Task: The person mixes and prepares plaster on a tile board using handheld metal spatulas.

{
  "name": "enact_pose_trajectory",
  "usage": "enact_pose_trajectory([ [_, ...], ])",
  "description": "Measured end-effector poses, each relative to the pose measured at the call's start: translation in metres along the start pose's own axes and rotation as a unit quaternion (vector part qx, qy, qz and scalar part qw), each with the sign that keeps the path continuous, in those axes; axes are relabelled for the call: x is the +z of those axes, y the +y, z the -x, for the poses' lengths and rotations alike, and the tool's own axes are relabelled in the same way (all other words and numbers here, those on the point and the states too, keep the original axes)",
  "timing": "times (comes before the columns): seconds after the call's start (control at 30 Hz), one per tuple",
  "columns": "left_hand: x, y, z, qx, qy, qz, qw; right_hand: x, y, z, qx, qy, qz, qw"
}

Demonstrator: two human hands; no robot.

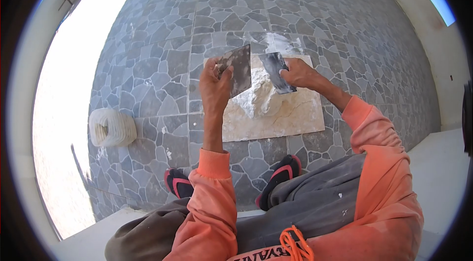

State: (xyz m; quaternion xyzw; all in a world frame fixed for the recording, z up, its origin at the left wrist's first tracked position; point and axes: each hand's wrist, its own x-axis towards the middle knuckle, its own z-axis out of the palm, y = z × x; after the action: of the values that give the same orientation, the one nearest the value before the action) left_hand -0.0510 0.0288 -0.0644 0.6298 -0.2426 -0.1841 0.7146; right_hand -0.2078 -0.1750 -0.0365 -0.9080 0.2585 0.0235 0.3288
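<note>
My left hand [217,82] grips a dark, flat, worn scraper plate [240,70], thumb on its near face and fingers around its left edge. In my right hand [299,72] is a second dark putty scraper [277,75], smeared with white along its lower part. Both blades are held up over a heap of white putty [261,97], with a narrow gap between them. The putty lies on a beige marble-like tile [300,122] set on the floor in front of my feet.
Grey stone-patterned floor [162,59] surrounds the tile, with a white smear [283,43] just beyond it. To the left sits a whitish ribbed plastic container [118,127]. My sandalled feet [278,179] are close to the tile's near edge. Bright sunlit ground lies past the left floor edge.
</note>
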Motion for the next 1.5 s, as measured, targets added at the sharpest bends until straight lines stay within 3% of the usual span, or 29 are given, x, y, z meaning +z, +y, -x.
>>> enact_pose_trajectory([
  [0.2, 0.033, -0.007, 0.016, 0.025, -0.02, -0.021, 0.999, 0.015, 0.007, -0.004, 0.036, -0.016, -0.071, 0.997],
  [0.37, 0.06, -0.014, 0.028, 0.057, -0.025, -0.203, 0.977, 0.019, -0.007, 0.001, 0.054, 0.024, -0.09, 0.994],
  [0.57, 0.068, -0.021, 0.023, 0.062, 0.003, -0.268, 0.961, -0.007, -0.029, 0.016, 0.035, 0.036, -0.084, 0.995],
  [0.63, 0.062, -0.023, 0.02, 0.062, 0.008, -0.269, 0.961, -0.028, -0.038, 0.017, 0.063, -0.004, -0.021, 0.998],
  [0.73, 0.049, -0.021, 0.015, 0.079, -0.021, -0.234, 0.969, -0.054, -0.036, 0.014, 0.058, 0.067, 0.074, 0.993],
  [0.83, 0.036, -0.02, 0.014, 0.126, -0.084, -0.143, 0.978, -0.082, -0.045, 0.02, 0.0, 0.016, 0.134, 0.991],
  [0.97, 0.018, -0.022, 0.008, 0.159, -0.132, -0.163, 0.965, -0.09, -0.045, 0.028, -0.09, -0.019, 0.249, 0.964],
  [1.17, 0.005, -0.016, 0.004, 0.175, -0.154, -0.156, 0.96, -0.084, -0.068, 0.034, -0.083, -0.091, 0.279, 0.952],
  [1.5, 0.003, -0.011, 0.01, 0.16, -0.14, -0.119, 0.97, -0.06, -0.06, 0.025, -0.141, -0.102, 0.279, 0.945],
])
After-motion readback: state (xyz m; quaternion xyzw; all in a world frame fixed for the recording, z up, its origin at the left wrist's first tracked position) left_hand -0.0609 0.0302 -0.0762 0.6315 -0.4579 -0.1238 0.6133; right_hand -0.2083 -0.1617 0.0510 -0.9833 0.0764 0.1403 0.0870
